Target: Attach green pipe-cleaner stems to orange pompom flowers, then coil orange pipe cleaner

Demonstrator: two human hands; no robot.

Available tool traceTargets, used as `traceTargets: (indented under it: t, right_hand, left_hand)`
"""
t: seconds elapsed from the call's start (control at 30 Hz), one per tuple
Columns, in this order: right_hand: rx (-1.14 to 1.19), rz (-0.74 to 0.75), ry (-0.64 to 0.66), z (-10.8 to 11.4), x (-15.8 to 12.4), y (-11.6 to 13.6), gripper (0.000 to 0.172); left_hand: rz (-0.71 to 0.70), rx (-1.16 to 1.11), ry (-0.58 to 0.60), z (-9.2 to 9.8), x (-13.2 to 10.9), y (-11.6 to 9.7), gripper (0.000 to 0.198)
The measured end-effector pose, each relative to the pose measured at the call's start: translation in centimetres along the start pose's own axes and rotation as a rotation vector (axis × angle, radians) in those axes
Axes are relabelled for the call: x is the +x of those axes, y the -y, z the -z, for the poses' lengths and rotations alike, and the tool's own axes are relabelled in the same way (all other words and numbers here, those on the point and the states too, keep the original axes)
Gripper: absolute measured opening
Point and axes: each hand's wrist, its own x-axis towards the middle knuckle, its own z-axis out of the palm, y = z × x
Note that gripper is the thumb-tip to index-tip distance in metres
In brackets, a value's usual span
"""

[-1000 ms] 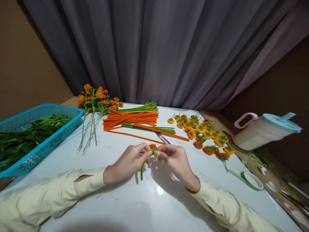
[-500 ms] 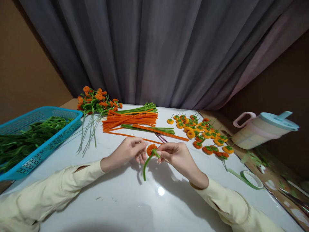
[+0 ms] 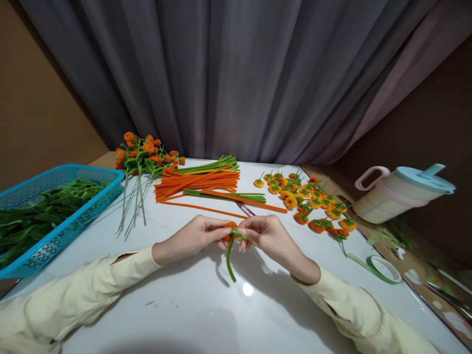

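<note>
Between my two hands is an orange pipe-cleaner flower (image 3: 230,226), held just above the white table (image 3: 191,305). A green pipe cleaner (image 3: 230,260) is attached at it, one end hanging down in a curve. My left hand (image 3: 202,235) is closed, thumb and fingers pinching the flower from the left. My right hand (image 3: 262,231) pinches the green pipe cleaner near the flower's base. The fingers hide part of the flower. Just beyond my hands lie orange pipe cleaners (image 3: 199,181), green pipe cleaners (image 3: 224,162) and a pink-handled tool (image 3: 246,210), partly covered.
On the left stands a blue basket (image 3: 106,194) of green leaf pieces (image 3: 47,211). Finished orange flowers (image 3: 147,147) on stems lie behind it. Several flower heads (image 3: 315,201) spread to the right, near green tape (image 3: 384,269), a tumbler (image 3: 394,194) and scissors (image 3: 448,297).
My left hand has moved right and closed on the flower. The flower has turned, and the hanging green end has swung to the right.
</note>
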Motion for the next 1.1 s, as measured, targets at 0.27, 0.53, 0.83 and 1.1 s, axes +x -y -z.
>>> traceTargets:
  t: [0.27, 0.53, 0.83, 1.1]
  right_hand:
    - [-0.122, -0.012, -0.020, -0.4, 0.1, -0.8, 0.018]
    - [-0.547, 0.369, -0.046, 0.1, -0.3, -1.3, 0.012]
    - [-0.120, 0.043, 0.005, 0.4, -3.1, -3.2, 0.028]
    - [-0.392, 0.139, 0.030, 0.2, -3.7, -4.3, 0.011]
  left_hand:
    - [-0.122, 0.369, -0.163, -1.0, -0.9, 0.8, 0.030]
    - [0.121, -0.180, -0.066, -0.5, 0.3, 1.2, 0.027]
    - [0.119, -0.355, -0.054, -1.5, 0.3, 3.7, 0.038]
    - [0.192, -0.410, 0.050, -2.1, 0.1, 4.0, 0.024]
